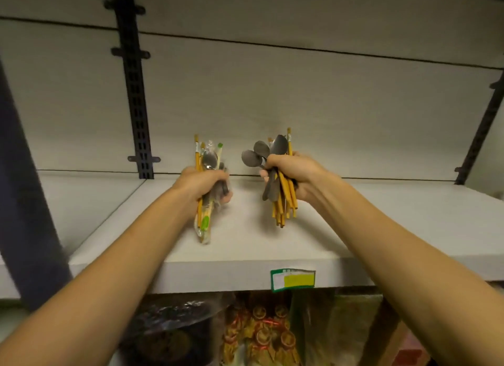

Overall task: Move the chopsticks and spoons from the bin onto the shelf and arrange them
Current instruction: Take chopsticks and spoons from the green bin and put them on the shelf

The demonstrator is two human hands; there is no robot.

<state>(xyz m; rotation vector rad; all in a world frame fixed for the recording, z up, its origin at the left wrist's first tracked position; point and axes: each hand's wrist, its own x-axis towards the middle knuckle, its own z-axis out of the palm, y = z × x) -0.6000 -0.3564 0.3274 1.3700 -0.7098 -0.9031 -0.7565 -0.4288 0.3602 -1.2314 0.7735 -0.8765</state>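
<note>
White shelving fills the view: a flat shelf board [381, 215] runs across the middle, backed by pale panels and dark slotted uprights [133, 93]. A green-and-yellow price label [293, 280] is fixed to the front edge of the board.

Left hand [203, 184]: grip closed around a mixed bundle [207, 174]. The bundle contains yellow chopsticks, a metal spoon in clear wrapping and a wrapped pair with green ends. It stands nearly upright, its lower end close to the board; contact with the board cannot be determined.

Right hand [291, 174]: grip closed around a second bundle [282, 199]. Several dark spoons [255, 155] fan out above the fist with bowls upward, and yellow chopsticks project below and above it. This bundle is held above the board, tilted slightly.

Both bundles are over the middle of the shelf, near each other but apart. Both forearms reach up from the lower corners of the frame.

Below the shelf, packaged goods [261, 335] are visible, blurred, including gold and red items.
</note>
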